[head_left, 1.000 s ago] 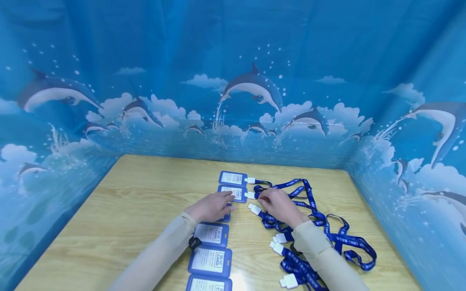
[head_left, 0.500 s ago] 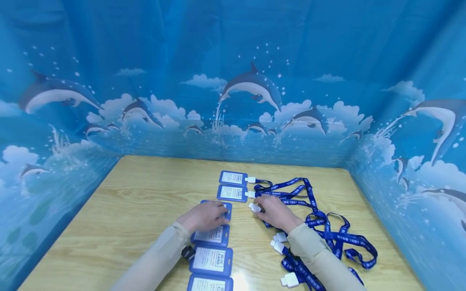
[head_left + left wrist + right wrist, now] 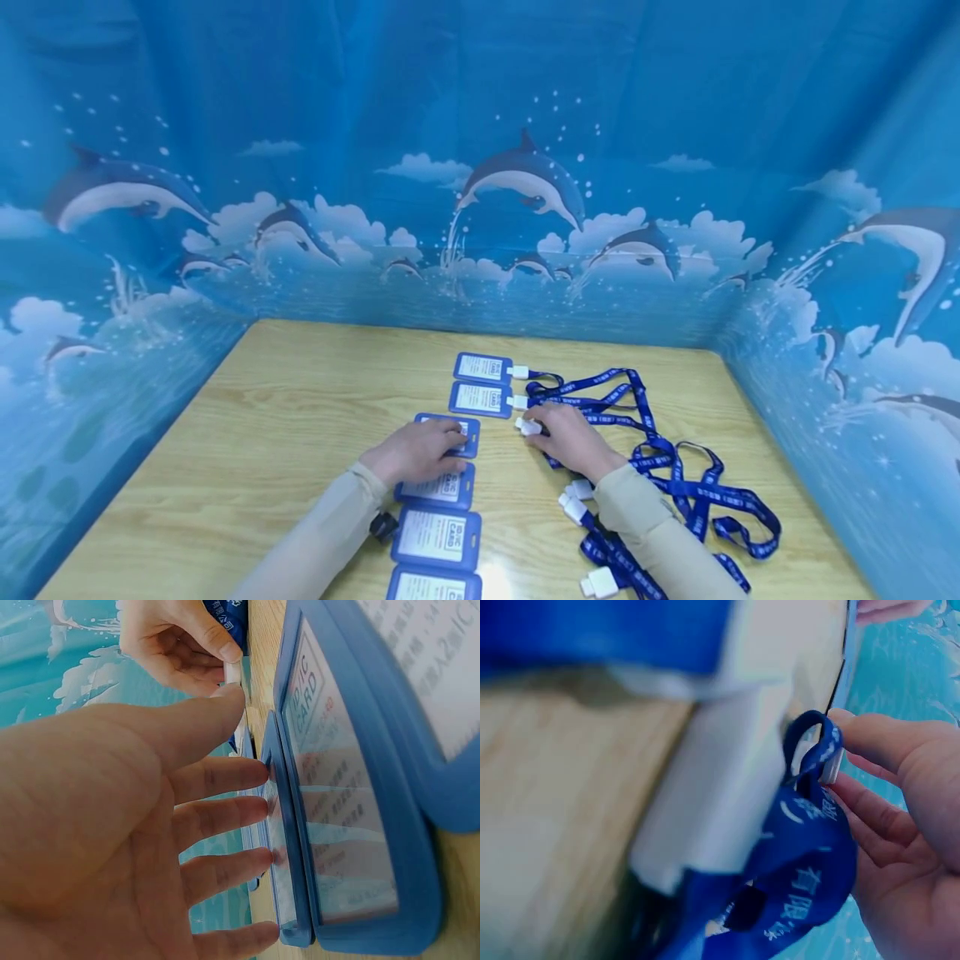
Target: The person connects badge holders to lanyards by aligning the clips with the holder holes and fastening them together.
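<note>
**Right hand (image 3: 570,437) pinching a white clip (image 3: 527,427), left hand (image 3: 415,454) over a blue card holder (image 3: 472,425)**

Blue card holders (image 3: 435,536) are lying in a column on a pale wooden tabletop (image 3: 315,392), running from near the middle of its far edge toward the person. The left hand is lying over the third holder from that far edge. Its fingers (image 3: 225,814) are pointing straight, slightly apart, with the tips at the holder; whether they are pressing, I cannot tell. The right hand, on the side toward the tabletop's right edge, is holding the white clip between thumb and fingers, level with that third holder and apart from it.

The two holders nearest the far edge are each joining a white clip on a blue strap. Blue printed lanyards (image 3: 731,497) are sprawling in a tangle toward the right edge, and more white clips (image 3: 600,582) are lying nearer the person. Beige sleeves (image 3: 330,517) are covering both arms. Beyond the far edge, a blue curtain (image 3: 360,92) is showing leaping dolphins.
</note>
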Motion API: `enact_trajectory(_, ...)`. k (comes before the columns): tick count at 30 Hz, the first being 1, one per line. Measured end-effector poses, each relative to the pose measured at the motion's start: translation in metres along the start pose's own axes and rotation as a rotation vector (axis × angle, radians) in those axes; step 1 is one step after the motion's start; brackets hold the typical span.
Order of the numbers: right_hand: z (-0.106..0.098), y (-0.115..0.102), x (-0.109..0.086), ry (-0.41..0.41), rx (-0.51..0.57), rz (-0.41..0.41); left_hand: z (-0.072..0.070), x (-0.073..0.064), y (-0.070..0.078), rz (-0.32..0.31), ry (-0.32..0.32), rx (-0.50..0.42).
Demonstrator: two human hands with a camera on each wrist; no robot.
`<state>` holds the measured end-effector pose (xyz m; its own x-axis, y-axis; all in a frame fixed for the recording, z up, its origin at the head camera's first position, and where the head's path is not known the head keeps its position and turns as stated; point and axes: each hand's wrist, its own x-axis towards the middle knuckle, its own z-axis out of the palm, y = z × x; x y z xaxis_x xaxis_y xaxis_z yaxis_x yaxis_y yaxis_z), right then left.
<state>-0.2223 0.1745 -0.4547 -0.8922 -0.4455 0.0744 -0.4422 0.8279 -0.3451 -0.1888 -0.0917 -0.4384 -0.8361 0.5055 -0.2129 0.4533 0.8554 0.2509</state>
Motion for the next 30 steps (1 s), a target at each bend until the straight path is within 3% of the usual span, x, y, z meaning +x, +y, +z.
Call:
enact_trajectory(7,-0.008,0.002,-0.003,0.037,-0.009,-0.006,0.001,0.001,0.001,-0.027,-0.015,-0.020)
enact_trajectory(30,-0.018,0.003,-0.013,0.028,0.021,0.019,0.006,0.003,0.007,0.022,-0.009,0.048)
